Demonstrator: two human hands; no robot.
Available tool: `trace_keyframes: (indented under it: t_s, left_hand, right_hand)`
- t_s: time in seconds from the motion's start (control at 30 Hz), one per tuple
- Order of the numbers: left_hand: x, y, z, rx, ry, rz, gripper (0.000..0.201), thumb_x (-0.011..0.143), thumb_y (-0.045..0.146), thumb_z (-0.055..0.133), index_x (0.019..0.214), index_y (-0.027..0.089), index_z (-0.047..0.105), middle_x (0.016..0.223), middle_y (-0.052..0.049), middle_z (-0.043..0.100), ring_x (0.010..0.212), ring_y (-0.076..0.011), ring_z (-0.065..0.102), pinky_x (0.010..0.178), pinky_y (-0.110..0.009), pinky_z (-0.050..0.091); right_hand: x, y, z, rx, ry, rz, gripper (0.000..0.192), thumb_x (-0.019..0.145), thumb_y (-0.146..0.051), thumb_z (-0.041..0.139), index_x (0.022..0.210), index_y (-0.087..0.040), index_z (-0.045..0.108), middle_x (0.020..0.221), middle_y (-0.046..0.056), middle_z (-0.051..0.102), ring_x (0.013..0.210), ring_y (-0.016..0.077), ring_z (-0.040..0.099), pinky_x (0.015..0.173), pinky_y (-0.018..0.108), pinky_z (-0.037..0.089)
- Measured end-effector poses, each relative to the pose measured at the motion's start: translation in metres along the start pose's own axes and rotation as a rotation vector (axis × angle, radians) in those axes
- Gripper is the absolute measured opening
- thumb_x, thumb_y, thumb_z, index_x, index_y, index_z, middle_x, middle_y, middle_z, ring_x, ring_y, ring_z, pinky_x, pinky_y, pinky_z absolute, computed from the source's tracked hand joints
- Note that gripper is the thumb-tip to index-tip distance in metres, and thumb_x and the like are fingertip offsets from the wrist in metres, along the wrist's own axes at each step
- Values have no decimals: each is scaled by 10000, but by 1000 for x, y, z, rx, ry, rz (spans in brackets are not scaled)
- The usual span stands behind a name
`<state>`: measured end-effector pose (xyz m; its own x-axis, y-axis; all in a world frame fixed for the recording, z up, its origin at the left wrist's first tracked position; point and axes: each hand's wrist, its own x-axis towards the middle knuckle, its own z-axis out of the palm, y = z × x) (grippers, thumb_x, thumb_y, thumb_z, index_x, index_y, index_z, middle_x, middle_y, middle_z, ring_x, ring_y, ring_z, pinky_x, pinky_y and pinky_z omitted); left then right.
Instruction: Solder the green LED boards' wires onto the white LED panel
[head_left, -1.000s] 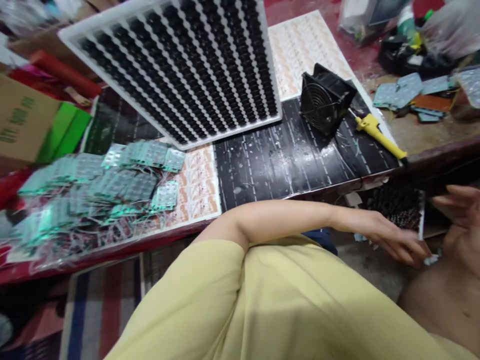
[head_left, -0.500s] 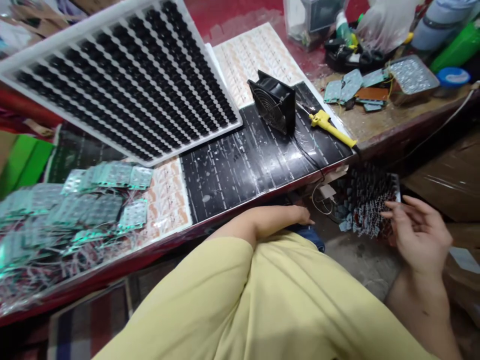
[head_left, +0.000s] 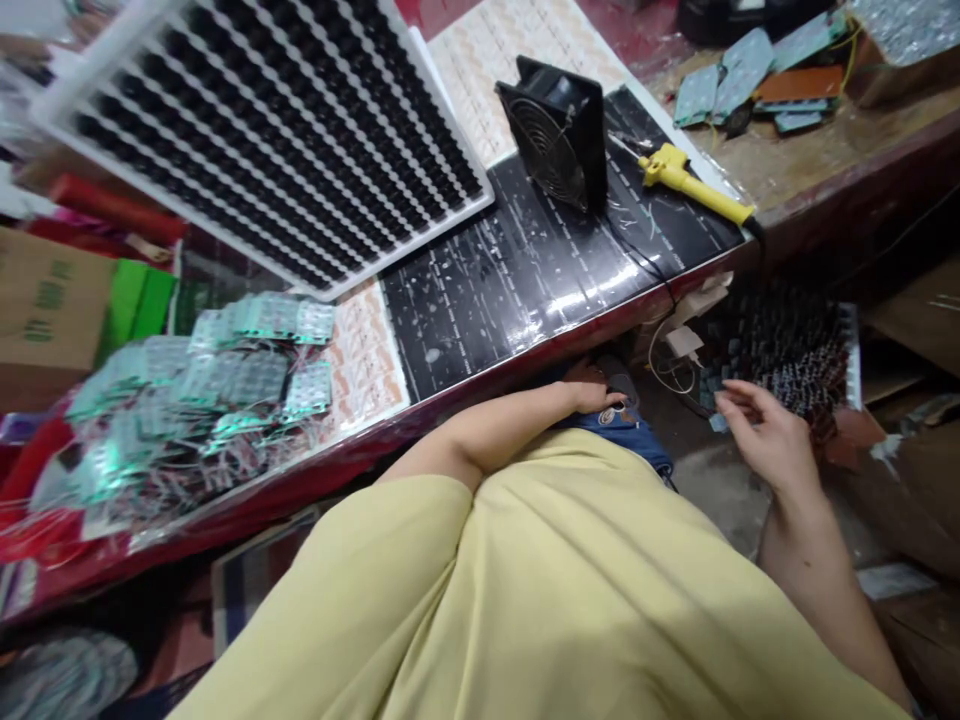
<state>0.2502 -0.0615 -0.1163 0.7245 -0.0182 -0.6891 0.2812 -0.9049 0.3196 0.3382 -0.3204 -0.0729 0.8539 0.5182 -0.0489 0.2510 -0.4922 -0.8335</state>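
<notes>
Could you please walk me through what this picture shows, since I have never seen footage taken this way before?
The camera sits on a person's head and looks down past their yellow shirt, so both hands are their own. The right hand reaches to a heap of small circuit boards below the bench edge, fingers touching it; whether it grips one is unclear. The left hand rests by their lap under the bench, partly hidden. On the bench lie a large white-framed panel of black dots, a small black fan, a yellow-handled tool and a pile of bagged green boards.
</notes>
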Motion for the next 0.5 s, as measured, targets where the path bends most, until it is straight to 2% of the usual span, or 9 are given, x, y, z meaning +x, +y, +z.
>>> trace_keyframes:
  t_s: [0.13,0.2,0.23,0.33,0.4,0.43,0.47,0.5]
  left_hand:
    - [-60,-12,7,-37,51,47,612,977,517,348,1462,153,430,1542,-116,409,1472,-236,322,1191,-343,269]
    - [-88,-20,13,-67,82,38,586,986,465,366,1479,148,399,1558,-117,373,1495,-228,275,1199,-354,263]
    - [-103,-25,16,-90,99,26,558,989,444,368,1459,151,432,1556,-115,375,1497,-233,274,1200,-364,267]
    - [-159,-49,21,-195,128,7,471,993,418,349,1361,214,562,1469,-69,508,1392,-219,461,1141,-331,369]
    - [-205,-72,18,-361,167,49,452,982,443,366,1319,250,598,1337,-29,637,1217,-172,621,1041,-260,458]
    - [-229,-85,13,-514,243,80,456,968,471,387,1273,233,631,1252,-37,692,1138,-170,663,1001,-256,487]
    - [-251,-99,5,-671,374,79,475,954,513,396,1191,209,673,1105,-50,752,1026,-174,701,942,-268,522]
    - [-272,-115,-6,-804,575,37,512,940,560,392,1070,180,711,904,-63,774,881,-180,718,864,-285,552]
  right_hand:
    - [-2,-12,26,34,-121,-74,454,815,-585,571,1048,-211,676,899,76,724,764,212,700,731,360,604]
    - [2,-25,35,41,-172,-121,446,815,-582,576,1045,-215,681,915,72,727,781,211,703,729,351,606]
    - [5,-34,39,42,-195,-146,441,816,-579,581,1048,-219,683,924,71,727,791,211,704,732,348,607]
    - [16,-65,49,46,-256,-224,441,823,-580,590,1077,-230,676,965,71,726,827,211,706,746,344,606]
    - [26,-89,57,54,-295,-280,468,832,-601,582,1107,-230,658,989,77,723,865,216,706,777,356,604]
    - [32,-103,62,58,-318,-309,483,836,-614,576,1121,-231,646,996,79,722,885,219,705,801,368,601]
    - [39,-117,68,60,-345,-337,495,839,-625,573,1138,-234,633,1002,79,721,907,223,703,828,385,595]
    - [48,-133,74,62,-366,-363,506,838,-632,578,1156,-240,620,1012,79,720,927,227,700,859,405,586]
